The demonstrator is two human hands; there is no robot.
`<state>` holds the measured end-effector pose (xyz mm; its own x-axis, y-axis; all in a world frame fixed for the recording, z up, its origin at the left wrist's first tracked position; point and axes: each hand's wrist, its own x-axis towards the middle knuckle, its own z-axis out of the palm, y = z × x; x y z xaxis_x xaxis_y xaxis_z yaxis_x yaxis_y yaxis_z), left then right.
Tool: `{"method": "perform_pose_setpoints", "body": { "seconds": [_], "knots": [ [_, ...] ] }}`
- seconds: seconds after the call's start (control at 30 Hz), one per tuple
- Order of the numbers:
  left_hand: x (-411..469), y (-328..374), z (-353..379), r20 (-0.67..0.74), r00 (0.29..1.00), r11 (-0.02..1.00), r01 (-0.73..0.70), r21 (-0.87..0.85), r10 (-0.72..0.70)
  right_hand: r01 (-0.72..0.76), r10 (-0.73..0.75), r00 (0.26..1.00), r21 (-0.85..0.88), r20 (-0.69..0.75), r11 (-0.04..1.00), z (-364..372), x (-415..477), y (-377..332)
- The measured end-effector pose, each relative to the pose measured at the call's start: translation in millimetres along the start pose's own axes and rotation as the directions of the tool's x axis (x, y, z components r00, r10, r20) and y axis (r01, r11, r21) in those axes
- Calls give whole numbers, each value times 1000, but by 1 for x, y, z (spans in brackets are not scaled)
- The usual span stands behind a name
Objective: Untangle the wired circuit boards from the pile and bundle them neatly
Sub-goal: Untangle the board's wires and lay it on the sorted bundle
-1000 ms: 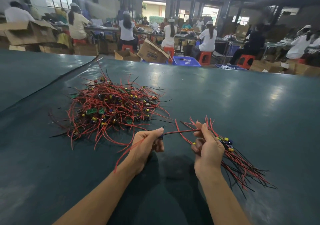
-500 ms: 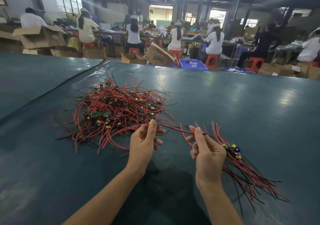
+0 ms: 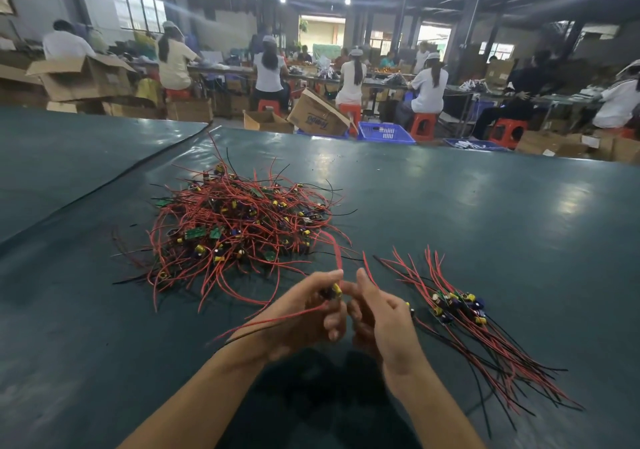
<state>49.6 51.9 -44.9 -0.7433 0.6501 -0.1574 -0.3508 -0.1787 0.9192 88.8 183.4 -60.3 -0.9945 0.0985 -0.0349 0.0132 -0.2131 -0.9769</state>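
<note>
Dark green sheeting is covering our table. Our left hand is pinching a wired circuit board (its yellow capacitor is showing in the pinch), with red leads running up from the grip and trailing back past the wrist. Our right hand is hovering just beside it, fingers curled and forefinger raised; blur is keeping us from telling whether it is gripping anything. Right of that hand the neat bundle is lying toward the near edge, boards together, wires fanning out. Beyond the left hand the tangled pile is resting toward the far left. Past the far edge, workers are sitting by a blue crate.
</note>
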Motion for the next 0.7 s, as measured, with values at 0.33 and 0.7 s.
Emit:
{"method": "perform_pose_setpoints", "body": {
  "seconds": [0.33, 0.7],
  "knots": [
    [11, -12, -1, -109, 989, 977, 72, -202, -95, -46, 80, 986, 227, -144, 973, 3, 4, 2],
    [16, -28, 4, -311, 873, 923, -320, 214, 375, -55, 67, 994, 128, -92, 990, 8, -2, -5]
  ]
}}
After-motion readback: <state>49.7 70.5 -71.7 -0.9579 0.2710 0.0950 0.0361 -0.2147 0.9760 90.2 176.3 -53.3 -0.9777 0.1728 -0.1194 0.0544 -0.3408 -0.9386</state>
